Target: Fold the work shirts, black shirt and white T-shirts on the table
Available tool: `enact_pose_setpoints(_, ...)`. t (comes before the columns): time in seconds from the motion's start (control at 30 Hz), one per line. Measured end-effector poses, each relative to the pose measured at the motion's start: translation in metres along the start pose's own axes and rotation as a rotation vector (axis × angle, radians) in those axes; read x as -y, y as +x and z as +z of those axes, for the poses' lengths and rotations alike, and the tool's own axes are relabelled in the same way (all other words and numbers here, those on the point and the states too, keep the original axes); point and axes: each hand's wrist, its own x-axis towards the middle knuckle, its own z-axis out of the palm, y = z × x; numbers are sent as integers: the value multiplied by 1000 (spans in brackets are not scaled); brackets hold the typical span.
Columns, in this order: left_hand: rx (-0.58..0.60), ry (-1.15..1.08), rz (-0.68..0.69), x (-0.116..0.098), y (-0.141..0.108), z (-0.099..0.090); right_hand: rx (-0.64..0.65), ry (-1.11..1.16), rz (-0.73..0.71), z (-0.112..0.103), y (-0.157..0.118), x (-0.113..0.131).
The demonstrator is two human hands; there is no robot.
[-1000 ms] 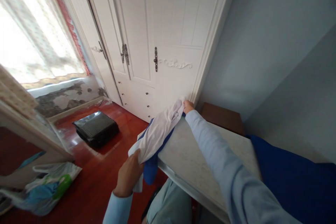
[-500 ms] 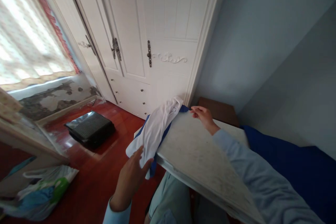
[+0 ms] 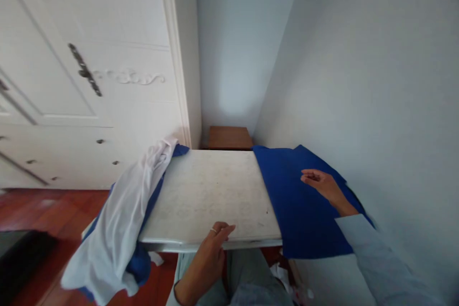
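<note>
My left hand (image 3: 210, 258) is over the front edge of a whitish tabletop (image 3: 215, 186), a ring on one finger. Its fingers are loosely bent and apart, holding nothing. Above the dark blue cloth (image 3: 294, 210) spread at the table's right is my right hand (image 3: 324, 189). Its fingers curve loosely with a gap to the thumb, and nothing shows between them. A crumpled white cloth (image 3: 118, 229) with blue fabric (image 3: 139, 263) beneath it drapes over the table's left end, apart from both hands.
A white wardrobe (image 3: 136, 24) with dark metal handles stands behind on the left. Beyond the table is a low brown wooden piece (image 3: 230, 137). A pale wall (image 3: 373, 81) rises at the right. A black object (image 3: 25, 258) lies on the red floor (image 3: 68, 205).
The view has turned right, bringing the blue cloth fully into sight. My right hand has gone from near the white cloth's far end to above the blue cloth; my left hand has left the white cloth.
</note>
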Motion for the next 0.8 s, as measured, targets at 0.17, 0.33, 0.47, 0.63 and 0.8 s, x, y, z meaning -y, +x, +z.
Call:
enact_pose_setpoints(0.17, 30, -79, 29, 7, 23, 27, -53, -700, 169, -74, -5, -67)
enact_pose_setpoints(0.33, 5, -100, -20, 6, 33, 40, 36, -802, 255, -76, -16, -90)
enact_pose_setpoints(0.47, -7, -98, -35, 1, 31, 43, 39, -801, 275, -68, -5, -94)
enact_pose_setpoints(0.63, 3, -73, -57, -5, 23, 44, 0, -776, 300, -74, 15, -85)
enact_pose_setpoints(0.8, -16, -78, -53, -6, 19, 41, 18, -711, 360, -70, 21, -64)
